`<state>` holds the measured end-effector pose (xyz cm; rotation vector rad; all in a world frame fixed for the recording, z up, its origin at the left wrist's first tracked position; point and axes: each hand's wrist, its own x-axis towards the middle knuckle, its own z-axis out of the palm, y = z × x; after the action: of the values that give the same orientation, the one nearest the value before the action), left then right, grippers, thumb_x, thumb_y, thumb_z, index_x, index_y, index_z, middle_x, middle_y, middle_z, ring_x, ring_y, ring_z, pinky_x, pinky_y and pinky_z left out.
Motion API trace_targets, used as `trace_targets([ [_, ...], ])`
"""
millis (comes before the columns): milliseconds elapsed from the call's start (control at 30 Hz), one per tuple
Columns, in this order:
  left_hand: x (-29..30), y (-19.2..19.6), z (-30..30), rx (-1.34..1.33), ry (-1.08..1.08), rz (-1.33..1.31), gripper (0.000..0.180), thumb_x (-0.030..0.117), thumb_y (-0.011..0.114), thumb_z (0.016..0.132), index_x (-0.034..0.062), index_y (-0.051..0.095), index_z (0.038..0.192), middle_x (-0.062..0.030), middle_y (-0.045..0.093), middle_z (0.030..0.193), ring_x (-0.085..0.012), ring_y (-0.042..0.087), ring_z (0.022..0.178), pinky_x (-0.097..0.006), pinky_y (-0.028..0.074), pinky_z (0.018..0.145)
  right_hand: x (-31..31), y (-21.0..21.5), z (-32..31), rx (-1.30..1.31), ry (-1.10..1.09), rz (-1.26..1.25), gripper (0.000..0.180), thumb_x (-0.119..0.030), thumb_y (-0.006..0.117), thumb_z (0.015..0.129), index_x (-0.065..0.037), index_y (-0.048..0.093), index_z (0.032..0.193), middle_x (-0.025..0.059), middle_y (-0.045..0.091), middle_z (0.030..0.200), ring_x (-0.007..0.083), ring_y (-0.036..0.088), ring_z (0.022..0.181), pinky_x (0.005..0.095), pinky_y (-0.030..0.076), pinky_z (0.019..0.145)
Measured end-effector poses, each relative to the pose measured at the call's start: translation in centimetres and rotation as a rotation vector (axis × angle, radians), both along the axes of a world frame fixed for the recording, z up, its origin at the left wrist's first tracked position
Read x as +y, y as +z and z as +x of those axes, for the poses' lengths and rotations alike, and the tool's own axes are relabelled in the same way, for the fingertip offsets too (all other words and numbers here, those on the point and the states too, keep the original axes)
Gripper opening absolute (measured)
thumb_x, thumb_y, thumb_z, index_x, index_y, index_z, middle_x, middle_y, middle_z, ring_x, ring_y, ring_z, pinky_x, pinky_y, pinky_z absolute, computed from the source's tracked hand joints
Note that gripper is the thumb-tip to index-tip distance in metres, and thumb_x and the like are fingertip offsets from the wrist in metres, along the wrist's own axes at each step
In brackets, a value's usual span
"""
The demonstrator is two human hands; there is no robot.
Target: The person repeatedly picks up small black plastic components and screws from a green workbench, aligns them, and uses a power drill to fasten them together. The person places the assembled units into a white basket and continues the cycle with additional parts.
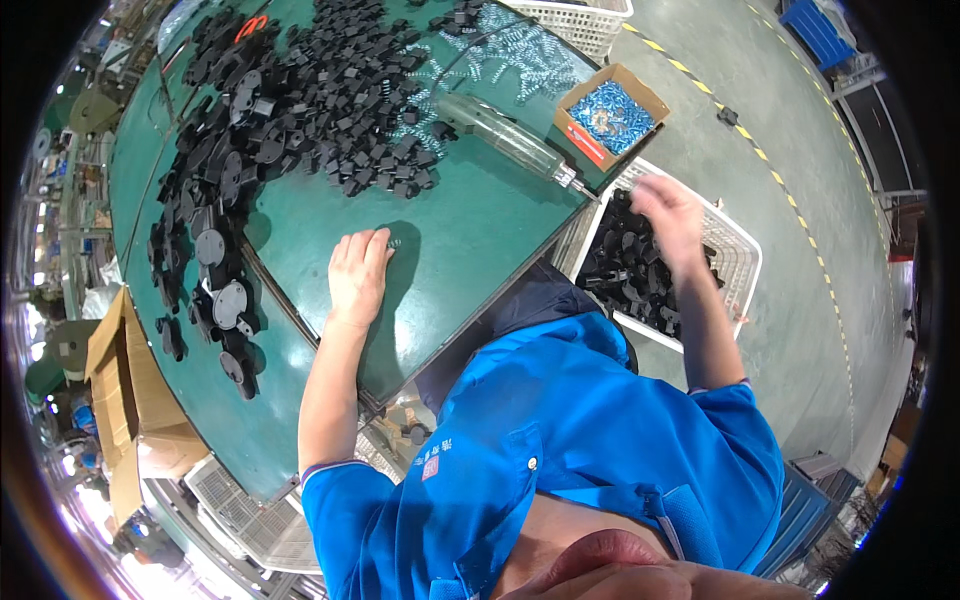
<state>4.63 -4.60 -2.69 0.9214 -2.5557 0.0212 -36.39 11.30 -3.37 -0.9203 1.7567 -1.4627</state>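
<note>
Left hand [358, 272]: flat on the green table [470, 240], fingertips curled at a small metal spring [393, 242]; whether it pinches the spring cannot be told. Right hand [668, 215]: blurred over the white basket [742, 250] of black plastic parts [628, 270] (grip unreadable). Nearby: electric screwdriver [505, 135], cardboard box of blue screws [612, 115].

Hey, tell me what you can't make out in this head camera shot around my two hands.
- Right hand: motion-blurred over the white basket of black parts; whether it grips anything is unclear.
- Left hand: rests palm down on the green table; a small spring sits at its fingertips, and anything under the palm is hidden.
- Blue pieces in the cardboard box: too small to identify.
- Basket's near corner: hidden by the blue shirt.
</note>
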Motion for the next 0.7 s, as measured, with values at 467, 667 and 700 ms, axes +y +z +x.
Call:
trace_targets([
  [467, 0.9, -0.2, -0.6, 0.171, 0.184, 0.208, 0.019, 0.000, 0.070, 0.079, 0.0025, 0.061, 0.095, -0.0131, 0.065, 0.090, -0.0311, 0.064, 0.083, -0.038, 0.051, 0.073, -0.5, -5.0, 6.5, 0.162, -0.163, -0.168, 0.020, -0.009, 0.073, 0.086, -0.001, 0.073, 0.105, 0.0068, 0.068, 0.091, 0.0103, 0.062, 0.075, 0.0230, 0.048, 0.067],
  [667, 1.5, -0.2, -0.4, 0.212, 0.170, 0.221, 0.020, 0.002, 0.072, 0.077, 0.0038, 0.060, 0.093, -0.0124, 0.066, 0.090, -0.0314, 0.063, 0.082, -0.040, 0.051, 0.073, -1.1, -4.2, 7.1, 0.546, -0.211, -0.240, 0.019, -0.006, 0.075, 0.082, -0.001, 0.073, 0.100, 0.0110, 0.067, 0.089, 0.0192, 0.064, 0.075, 0.0281, 0.051, 0.068],
  [700, 1.7, -0.1, -0.3, 0.216, 0.165, 0.217, 0.020, 0.003, 0.073, 0.077, 0.0043, 0.060, 0.092, -0.0121, 0.067, 0.091, -0.0317, 0.063, 0.082, -0.040, 0.051, 0.073, -1.3, -4.0, 7.0, 0.626, -0.206, -0.266, 0.019, -0.006, 0.075, 0.081, -0.001, 0.073, 0.099, 0.0115, 0.067, 0.089, 0.0208, 0.065, 0.075, 0.0290, 0.051, 0.068],
])
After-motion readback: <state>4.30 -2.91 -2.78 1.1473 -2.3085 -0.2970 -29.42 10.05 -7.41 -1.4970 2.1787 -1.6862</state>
